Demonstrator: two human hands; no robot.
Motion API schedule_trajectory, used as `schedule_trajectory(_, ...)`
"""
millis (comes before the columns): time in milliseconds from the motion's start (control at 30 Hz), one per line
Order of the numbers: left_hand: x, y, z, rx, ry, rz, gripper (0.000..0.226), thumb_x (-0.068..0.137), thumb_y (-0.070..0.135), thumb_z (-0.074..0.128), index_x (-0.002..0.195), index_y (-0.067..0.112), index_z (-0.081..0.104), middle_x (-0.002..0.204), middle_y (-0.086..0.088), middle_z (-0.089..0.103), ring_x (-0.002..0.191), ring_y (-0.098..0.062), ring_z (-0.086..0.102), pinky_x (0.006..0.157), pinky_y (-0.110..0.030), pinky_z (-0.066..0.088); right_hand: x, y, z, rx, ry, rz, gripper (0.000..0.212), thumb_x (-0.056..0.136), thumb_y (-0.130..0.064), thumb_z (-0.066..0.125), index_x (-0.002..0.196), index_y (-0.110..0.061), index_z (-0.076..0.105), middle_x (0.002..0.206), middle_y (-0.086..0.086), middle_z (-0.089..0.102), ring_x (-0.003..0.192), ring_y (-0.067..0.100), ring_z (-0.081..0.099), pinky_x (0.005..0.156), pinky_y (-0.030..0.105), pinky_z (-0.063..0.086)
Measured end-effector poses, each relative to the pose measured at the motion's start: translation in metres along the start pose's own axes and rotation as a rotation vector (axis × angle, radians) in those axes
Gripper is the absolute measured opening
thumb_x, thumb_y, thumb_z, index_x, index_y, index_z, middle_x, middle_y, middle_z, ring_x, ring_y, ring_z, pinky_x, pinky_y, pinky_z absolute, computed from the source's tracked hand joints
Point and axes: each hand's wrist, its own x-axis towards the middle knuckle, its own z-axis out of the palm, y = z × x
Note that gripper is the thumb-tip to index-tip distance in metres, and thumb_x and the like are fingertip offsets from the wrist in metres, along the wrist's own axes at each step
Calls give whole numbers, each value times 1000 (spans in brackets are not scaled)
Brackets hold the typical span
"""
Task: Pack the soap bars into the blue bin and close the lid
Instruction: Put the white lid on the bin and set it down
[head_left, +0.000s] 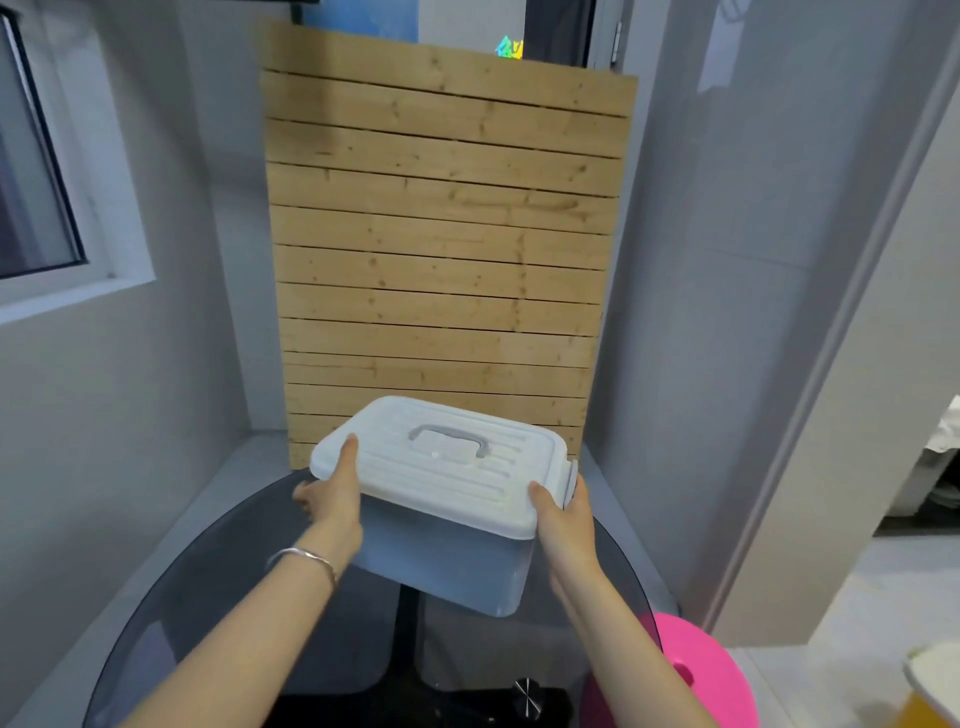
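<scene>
Hands (332, 499) around lidded blue bin (447, 561).

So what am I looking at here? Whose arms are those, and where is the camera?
There is no machine here. Those are a person's own two arms. The camera sits on the person's head and looks forward and down, so you see what they see. There is only this one picture.

The left hand, with a thin bracelet on its wrist, and the right hand grip a blue bin by its two ends. A white lid with a grey handle is on top of it. The bin is over a round, dark glass table; I cannot tell if it touches the table. Behind stands a wooden slat panel, and a pink stool is at the lower right. No soap bars can be seen.
</scene>
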Motion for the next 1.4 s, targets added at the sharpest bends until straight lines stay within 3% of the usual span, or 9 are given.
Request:
schedule_trajectory(167,21,15,-15,46,-341,-68,42,83,56,50,106,23,61,104,-5,66,89,-23,59,68,-37,48,5,0,4,-135,-3,-19,56,92,-10,45,145,-18,32,138,3,51,123,23,50,104,38,42)
schedule_trajectory(400,28,16,-32,160,-401,-50,40,83,54,45,107,23,55,90,-2,65,83,-20,58,61,-36,47,12,-1,3,-171,-98,-47,53,93,-21,50,144,-22,35,137,0,53,122,20,52,105,41,43)
schedule_trajectory(600,10,9,-51,216,-409,-17,32,88,53,34,93,31,56,94,-1,67,87,-19,60,60,-34,47,28,-10,-3,-195,-286,-47,52,84,-39,66,133,-28,49,127,-8,61,108,5,61,73,11,51)
schedule_trajectory(767,-4,1,-76,208,-418,-3,26,89,50,40,99,32,55,97,5,66,90,-15,60,61,-30,41,43,-24,-5,-413,-413,-25,62,83,-40,67,137,-20,46,132,-1,59,114,14,59,91,25,46)
schedule_trajectory(833,-3,5,-82,185,-401,2,31,87,43,50,111,25,55,102,1,65,91,-17,58,66,-29,42,43,-30,-1,-583,-398,-165,61,82,-42,67,134,-17,46,136,1,53,115,11,53,91,24,42)
schedule_trajectory(900,2,13,-84,191,-366,34,40,84,33,57,119,14,55,103,-3,64,88,-18,58,70,-29,44,41,-29,7,-852,-380,-364,70,82,-54,61,141,-24,39,149,2,38,133,17,37,109,34,32)
schedule_trajectory(1000,11,26,-81,170,-307,55,43,84,24,62,121,5,56,109,-11,66,90,-23,60,76,-30,48,28,-22,21,-1212,-430,-582,74,76,-78,33,141,-43,36,160,-4,20,149,17,10,121,43,6)
schedule_trajectory(1133,20,37,-74,141,-296,37,43,84,22,64,121,1,55,116,-17,65,102,-30,63,88,-37,51,28,-22,24,-1333,-498,-572,93,60,-91,10,142,-51,29,160,-3,20,149,15,12,121,43,-1)
schedule_trajectory(1400,20,36,-66,358,-277,247,40,92,23,48,130,10,47,115,-8,59,100,-24,57,85,-33,47,31,-22,24,-1412,-529,-561,95,59,-92,10,144,-51,24,161,-5,16,149,14,11,121,43,-1)
